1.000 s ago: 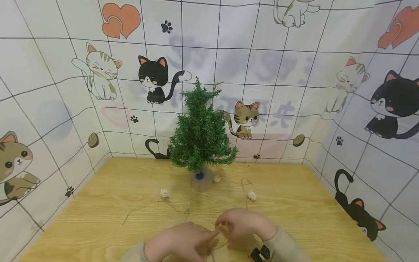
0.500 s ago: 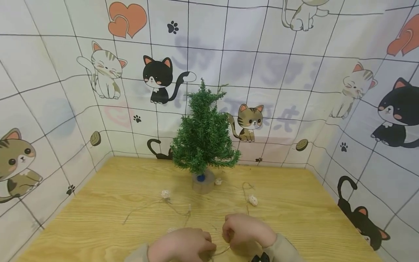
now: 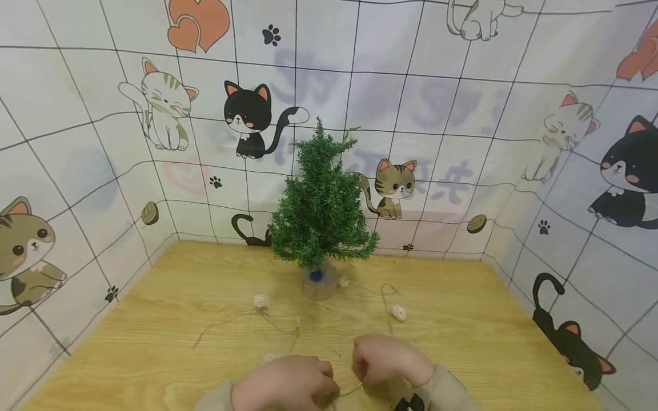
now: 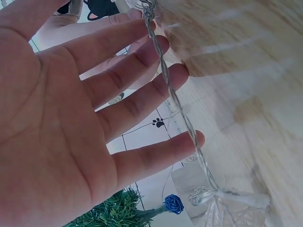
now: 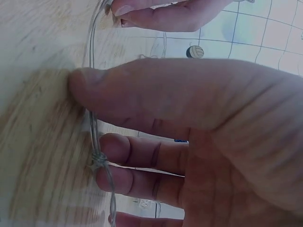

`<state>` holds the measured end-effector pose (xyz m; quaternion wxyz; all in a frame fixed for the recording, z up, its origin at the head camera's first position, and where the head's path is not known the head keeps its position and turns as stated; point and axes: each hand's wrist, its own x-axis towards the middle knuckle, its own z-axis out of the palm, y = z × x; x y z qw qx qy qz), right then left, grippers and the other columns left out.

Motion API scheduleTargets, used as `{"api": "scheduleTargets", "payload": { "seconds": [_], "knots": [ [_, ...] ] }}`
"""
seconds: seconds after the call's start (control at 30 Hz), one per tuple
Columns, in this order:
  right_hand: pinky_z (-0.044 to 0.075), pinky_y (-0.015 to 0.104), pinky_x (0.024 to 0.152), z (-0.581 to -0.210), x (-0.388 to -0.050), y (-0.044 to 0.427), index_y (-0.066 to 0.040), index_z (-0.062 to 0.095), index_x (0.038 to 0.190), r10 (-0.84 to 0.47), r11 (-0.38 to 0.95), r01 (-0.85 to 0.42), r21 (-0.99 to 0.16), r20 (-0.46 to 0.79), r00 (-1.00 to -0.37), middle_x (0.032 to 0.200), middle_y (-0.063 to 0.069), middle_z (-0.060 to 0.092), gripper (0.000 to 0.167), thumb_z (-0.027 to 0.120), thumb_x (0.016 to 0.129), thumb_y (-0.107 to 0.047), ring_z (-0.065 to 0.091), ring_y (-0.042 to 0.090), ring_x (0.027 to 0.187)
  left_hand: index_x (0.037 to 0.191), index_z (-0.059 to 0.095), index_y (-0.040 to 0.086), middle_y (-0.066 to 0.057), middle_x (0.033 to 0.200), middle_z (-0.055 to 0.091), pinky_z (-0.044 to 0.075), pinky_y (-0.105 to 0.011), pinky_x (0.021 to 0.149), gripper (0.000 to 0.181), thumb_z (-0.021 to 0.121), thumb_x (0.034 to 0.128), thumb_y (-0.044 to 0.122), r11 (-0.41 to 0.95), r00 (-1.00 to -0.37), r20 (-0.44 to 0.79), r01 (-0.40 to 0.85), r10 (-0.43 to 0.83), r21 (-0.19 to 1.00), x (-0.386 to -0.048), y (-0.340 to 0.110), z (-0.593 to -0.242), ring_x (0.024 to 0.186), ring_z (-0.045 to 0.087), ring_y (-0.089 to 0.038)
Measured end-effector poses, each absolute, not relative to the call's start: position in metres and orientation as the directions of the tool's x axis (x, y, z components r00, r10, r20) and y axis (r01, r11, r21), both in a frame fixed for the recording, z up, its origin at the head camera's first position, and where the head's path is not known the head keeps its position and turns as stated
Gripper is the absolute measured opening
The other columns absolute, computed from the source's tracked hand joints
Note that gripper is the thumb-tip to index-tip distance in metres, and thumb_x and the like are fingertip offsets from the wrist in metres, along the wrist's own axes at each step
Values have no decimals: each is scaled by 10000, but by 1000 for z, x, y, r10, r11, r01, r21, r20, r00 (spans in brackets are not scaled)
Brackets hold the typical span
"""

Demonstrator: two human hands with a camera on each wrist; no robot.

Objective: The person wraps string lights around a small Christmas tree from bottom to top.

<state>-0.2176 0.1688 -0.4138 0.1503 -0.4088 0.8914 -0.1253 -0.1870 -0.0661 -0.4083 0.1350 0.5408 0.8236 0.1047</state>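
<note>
Low in the head view, my left hand (image 3: pixel 288 383) and right hand (image 3: pixel 392 361) rest near the table surface, a thin cord (image 3: pixel 351 393) spanning the gap between them. Seen from the left wrist, the twisted cord (image 4: pixel 173 97) crosses the fingertips of my left hand (image 4: pixel 71 113). In the right wrist view, the thumb and fingers of my right hand (image 5: pixel 189 99) pinch the cord (image 5: pixel 92 125) beside a small knot (image 5: pixel 98 160); at the top edge, my left hand (image 5: pixel 175 15) pinches it too.
A small green tree (image 3: pixel 323 211) stands on a round base (image 3: pixel 320 289) at the table's back, with a blue ball (image 3: pixel 316 275) at its foot. Pale woven balls (image 3: pixel 259 301) (image 3: pixel 398 312) lie on cord nearby. Cat-patterned cloth (image 3: pixel 437 51) surrounds the table (image 3: pixel 462 319).
Both hands have drawn slightly apart compared with a second ago, and their fingers are more curled. More of the cord between them shows. The head view has shifted slightly.
</note>
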Motion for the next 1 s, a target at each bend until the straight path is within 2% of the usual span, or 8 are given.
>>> {"api": "scheduleTargets", "payload": {
  "seconds": [0.13, 0.23, 0.33, 0.47, 0.67, 0.87, 1.0],
  "knots": [
    [405, 150, 595, -414, -221, 170, -191, 674, 677, -774, 620, -692, -369, -141, -618, 735, -175, 449, 198, 703, 692, 4, 396, -20, 619, 1054, 687, 268, 186, 965, 566, 374, -109, 673, 321, 526, 953, 527, 364, -348, -108, 883, 931, 297, -191, -65, -411, 782, 484, 49],
    [419, 163, 621, -412, -223, 171, -190, 690, 733, -786, 592, -685, -425, -116, -607, 778, -169, 493, 202, 681, 749, 11, 424, -21, 643, 1145, 691, 215, 171, 1011, 599, 397, -100, 723, 351, 559, 952, 477, 362, -346, -106, 868, 932, 342, -193, -65, -412, 851, 527, 60],
    [433, 182, 657, -408, -223, 172, -184, 678, 763, -793, 566, -675, -473, -89, -602, 807, -156, 532, 229, 632, 781, 39, 446, -17, 668, 1271, 633, 149, 142, 1071, 632, 443, -137, 758, 437, 592, 946, 438, 395, -393, -97, 815, 915, 424, -195, -67, -411, 922, 573, 40],
    [442, 200, 679, -403, -221, 172, -198, 616, 780, -801, 533, -675, -510, -49, -597, 808, -146, 532, 240, 594, 824, 38, 455, -8, 690, 1320, 556, 116, 116, 1083, 653, 488, -204, 749, 494, 612, 939, 425, 446, -485, -79, 715, 871, 539, -195, -67, -409, 940, 609, -4],
    [440, 193, 685, -399, -217, 169, -215, 563, 844, -829, 461, -680, -570, -2, -560, 862, -158, 545, 199, 562, 923, -33, 496, -21, 749, 1285, 555, 122, 192, 905, 654, 488, -194, 697, 432, 633, 939, 370, 452, -552, -72, 593, 831, 666, -195, -65, -410, 807, 607, 42],
    [408, 196, 661, -397, -216, 168, -192, 534, 880, -833, 424, -643, -638, 5, -553, 851, -149, 532, 153, 507, 997, -96, 468, -20, 738, 1123, 669, 139, 196, 718, 600, 464, -185, 584, 265, 639, 942, 330, 429, -574, -26, 580, 818, 693, -195, -63, -408, 612, 551, 40],
    [427, 195, 662, -398, -216, 169, -186, 509, 884, -831, 414, -626, -661, 6, -557, 843, -150, 520, 141, 506, 1012, -126, 523, -26, 770, 1025, 712, 154, 170, 631, 549, 432, -189, 529, 194, 599, 971, 302, 427, -610, 12, 569, 792, 703, -195, -63, -404, 515, 481, 18]
  ]
}}
